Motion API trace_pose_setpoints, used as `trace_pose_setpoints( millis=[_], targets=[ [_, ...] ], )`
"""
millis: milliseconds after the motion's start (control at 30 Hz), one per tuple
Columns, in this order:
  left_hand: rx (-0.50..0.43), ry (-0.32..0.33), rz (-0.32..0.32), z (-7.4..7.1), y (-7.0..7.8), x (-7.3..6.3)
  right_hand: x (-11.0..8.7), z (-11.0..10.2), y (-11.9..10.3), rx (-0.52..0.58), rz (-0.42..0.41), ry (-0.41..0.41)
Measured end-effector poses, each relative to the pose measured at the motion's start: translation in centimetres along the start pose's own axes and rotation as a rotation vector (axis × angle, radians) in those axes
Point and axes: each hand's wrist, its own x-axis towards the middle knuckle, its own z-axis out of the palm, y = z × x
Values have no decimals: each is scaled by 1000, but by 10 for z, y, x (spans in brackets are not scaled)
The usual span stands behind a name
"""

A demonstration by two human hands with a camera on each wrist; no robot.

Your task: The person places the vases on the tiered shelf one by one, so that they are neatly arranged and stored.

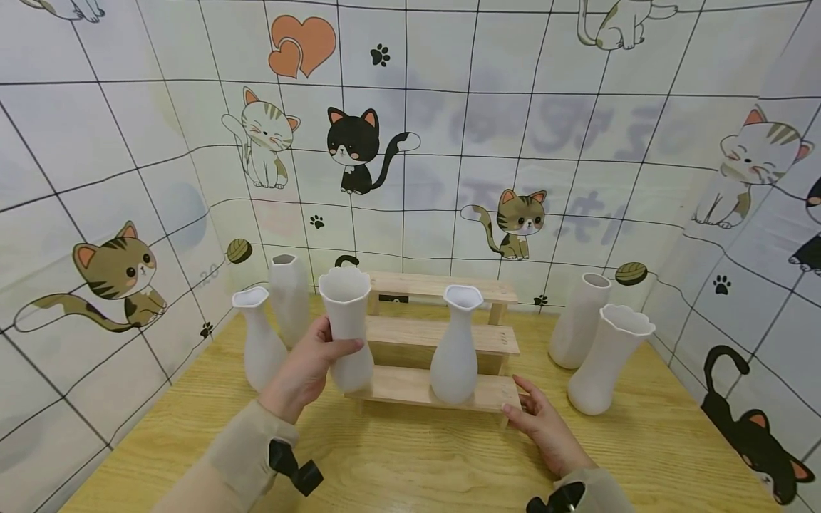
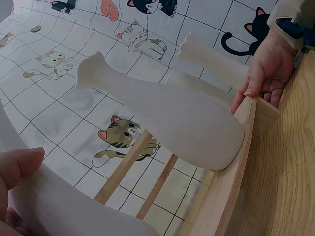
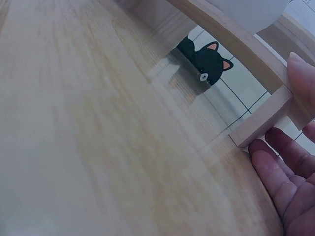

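Note:
In the head view my left hand [image 1: 300, 372] grips a white vase [image 1: 349, 306] with a ruffled rim, thumb across its front. The vase is upright, its base overlapping the left end of the lowest step. A wooden three-step stand [image 1: 400, 385] stands in the middle of the table. On its lowest step is a narrow-necked white vase [image 1: 455, 356]. My right hand [image 1: 541, 424] holds the right end of that step. In the right wrist view its thumb [image 3: 301, 78] is at the board and its curled fingers [image 3: 273, 169] are beside the stand's leg [image 3: 263, 118].
To the left stand a narrow-necked vase [image 1: 259, 349] and a taller angular vase [image 1: 288, 299], both white. On the right are a plain white vase [image 1: 580, 320] and a ruffled one [image 1: 609, 356]. Cat-printed sheeting [image 1: 436, 142] surrounds the wooden table [image 1: 385, 463].

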Motion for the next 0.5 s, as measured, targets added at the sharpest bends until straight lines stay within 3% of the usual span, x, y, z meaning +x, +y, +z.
trace_pose_setpoints(
  millis=[500],
  targets=[
    [-46,-42,-17,40,0,15,-1,-1,-1,-16,9,3]
  ],
)
